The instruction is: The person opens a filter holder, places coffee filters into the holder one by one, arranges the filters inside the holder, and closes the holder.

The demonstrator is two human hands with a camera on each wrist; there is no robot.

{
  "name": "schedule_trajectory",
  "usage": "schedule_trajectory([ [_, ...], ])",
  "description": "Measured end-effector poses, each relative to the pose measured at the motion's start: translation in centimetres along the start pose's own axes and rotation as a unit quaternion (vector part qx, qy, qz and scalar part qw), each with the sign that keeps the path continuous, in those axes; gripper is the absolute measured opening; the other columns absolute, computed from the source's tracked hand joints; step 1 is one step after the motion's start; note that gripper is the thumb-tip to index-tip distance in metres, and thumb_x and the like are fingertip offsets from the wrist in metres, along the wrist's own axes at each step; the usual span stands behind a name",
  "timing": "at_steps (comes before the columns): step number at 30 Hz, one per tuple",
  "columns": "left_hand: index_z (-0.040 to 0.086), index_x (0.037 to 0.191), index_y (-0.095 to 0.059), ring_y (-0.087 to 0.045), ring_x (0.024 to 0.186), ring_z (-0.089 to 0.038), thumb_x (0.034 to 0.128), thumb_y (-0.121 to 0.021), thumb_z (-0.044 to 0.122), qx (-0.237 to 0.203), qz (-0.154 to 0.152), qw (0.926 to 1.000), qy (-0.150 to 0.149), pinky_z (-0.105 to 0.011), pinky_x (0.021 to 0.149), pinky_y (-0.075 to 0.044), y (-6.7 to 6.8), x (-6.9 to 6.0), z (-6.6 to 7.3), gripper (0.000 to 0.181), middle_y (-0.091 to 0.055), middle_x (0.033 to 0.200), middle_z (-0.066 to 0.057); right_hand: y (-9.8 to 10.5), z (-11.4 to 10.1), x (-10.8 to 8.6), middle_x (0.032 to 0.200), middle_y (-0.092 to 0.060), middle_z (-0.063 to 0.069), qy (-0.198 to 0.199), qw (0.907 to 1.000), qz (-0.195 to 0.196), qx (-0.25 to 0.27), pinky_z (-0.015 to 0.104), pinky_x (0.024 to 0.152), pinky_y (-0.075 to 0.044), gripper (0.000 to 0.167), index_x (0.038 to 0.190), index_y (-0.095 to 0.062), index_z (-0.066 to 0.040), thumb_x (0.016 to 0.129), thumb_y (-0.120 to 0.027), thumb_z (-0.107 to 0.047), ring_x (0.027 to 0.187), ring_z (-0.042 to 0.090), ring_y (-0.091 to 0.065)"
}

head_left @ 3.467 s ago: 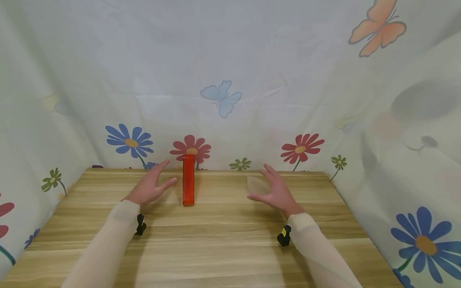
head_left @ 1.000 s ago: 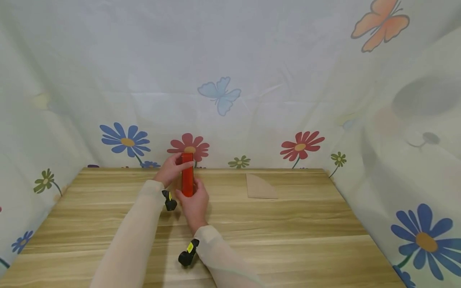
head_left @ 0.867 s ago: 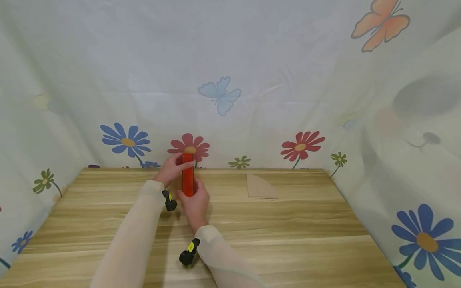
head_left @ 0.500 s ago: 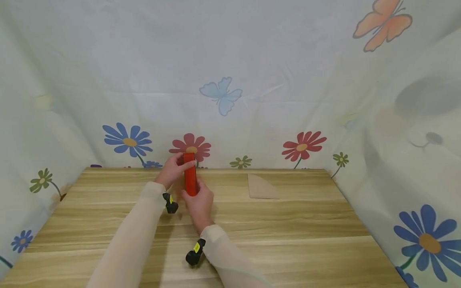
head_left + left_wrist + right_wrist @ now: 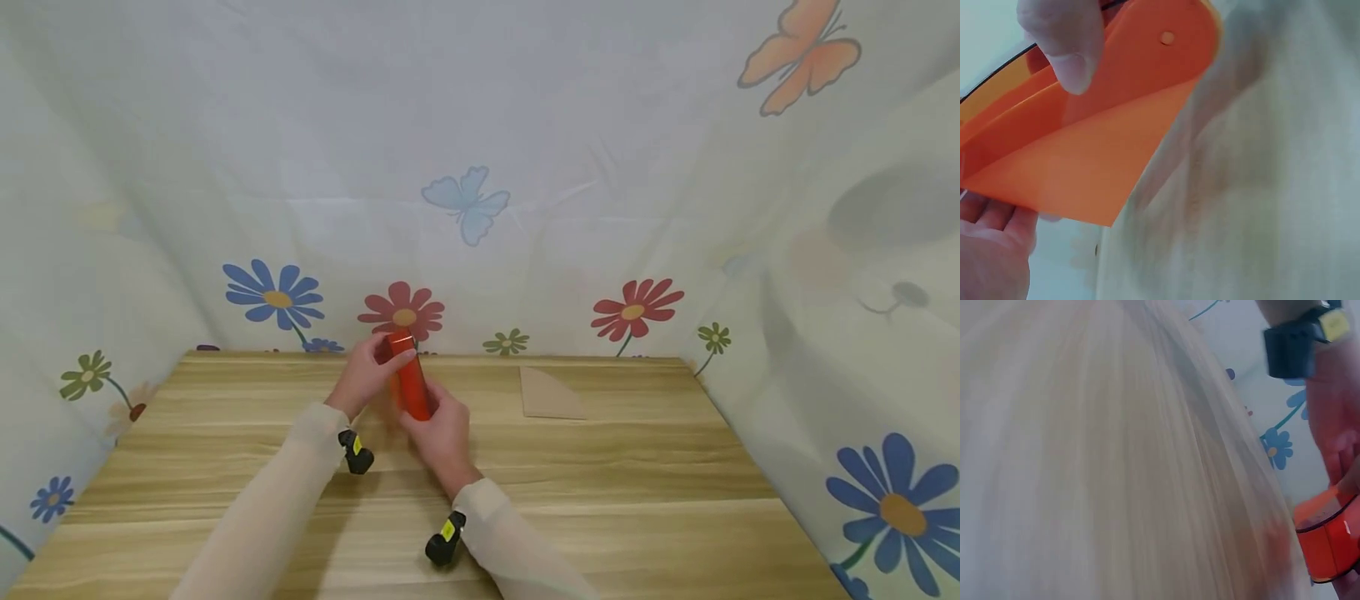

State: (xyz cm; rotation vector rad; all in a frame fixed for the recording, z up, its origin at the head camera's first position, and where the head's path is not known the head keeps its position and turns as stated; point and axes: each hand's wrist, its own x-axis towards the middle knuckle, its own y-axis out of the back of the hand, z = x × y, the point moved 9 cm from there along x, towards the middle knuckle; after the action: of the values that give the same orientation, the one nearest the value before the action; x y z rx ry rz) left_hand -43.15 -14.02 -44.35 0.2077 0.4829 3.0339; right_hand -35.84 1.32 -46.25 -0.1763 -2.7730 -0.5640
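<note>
Both hands hold an orange-red, see-through plastic case, narrow from above in the head view. In the left wrist view the case shows a flat side, a rounded corner with a small round stud, and a dark rim. My left hand grips its far upper end, thumb across the face. My right hand grips the nearer lower end. The case is tilted, its top leaning left in the head view. The right wrist view shows only one end of the case at its edge. Most of the right fingers are hidden.
A brown, fan-shaped flat piece lies on the wood-grain table, right of the hands. A white cloth with flowers and butterflies hangs behind the table and at both sides.
Earlier both hands were spread apart and the case stood alone. They then took hold of it. In the last half second it has tilted and shifted right and nearer, with both hands.
</note>
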Motion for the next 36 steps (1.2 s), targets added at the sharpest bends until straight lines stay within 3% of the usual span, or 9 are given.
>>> schedule_trajectory([
  [6,0.018,0.143,-0.053,-0.060,0.127,-0.033,0.0894,-0.074,0.055,0.007,-0.005,0.9999,0.010,-0.051,0.109,-0.052,-0.7,-1.9,0.0,0.069,-0.062,0.139,-0.010,1.2,0.5,-0.7,0.120,-0.075,0.002,-0.023,0.9977,-0.063,-0.013,0.042,0.099,-0.060,0.048,0.130,-0.068,-0.015,0.085,-0.083,-0.017,0.106,0.021,-0.070],
  [16,0.019,0.143,-0.051,-0.060,0.129,-0.032,0.0894,-0.077,0.050,0.010,-0.022,0.9997,0.010,-0.049,0.109,-0.052,-2.4,-5.3,0.3,0.067,-0.063,0.138,-0.008,3.6,1.8,-1.8,0.121,-0.074,0.003,-0.032,0.9928,-0.115,-0.015,0.042,0.097,-0.060,0.048,0.130,-0.067,-0.015,0.086,-0.083,-0.022,0.106,0.021,-0.068],
  [27,0.023,0.145,-0.052,-0.059,0.132,-0.029,0.0840,-0.085,0.037,-0.022,-0.057,0.9980,-0.016,-0.050,0.113,-0.048,-3.0,-8.8,1.3,0.071,-0.063,0.140,-0.003,5.8,0.8,-2.3,0.110,-0.075,0.001,-0.003,0.9799,-0.194,-0.048,0.039,0.093,-0.061,0.040,0.119,-0.071,-0.014,0.084,-0.086,-0.024,0.097,0.017,-0.068],
  [36,0.019,0.146,-0.052,-0.060,0.131,-0.029,0.0855,-0.085,0.024,-0.015,-0.094,0.9950,-0.030,-0.049,0.112,-0.049,-3.6,-10.8,1.8,0.069,-0.063,0.141,-0.003,7.4,1.2,-2.8,0.111,-0.075,0.001,0.025,0.9670,-0.247,-0.059,0.037,0.095,-0.060,0.041,0.119,-0.071,-0.011,0.082,-0.087,-0.020,0.099,0.017,-0.069],
])
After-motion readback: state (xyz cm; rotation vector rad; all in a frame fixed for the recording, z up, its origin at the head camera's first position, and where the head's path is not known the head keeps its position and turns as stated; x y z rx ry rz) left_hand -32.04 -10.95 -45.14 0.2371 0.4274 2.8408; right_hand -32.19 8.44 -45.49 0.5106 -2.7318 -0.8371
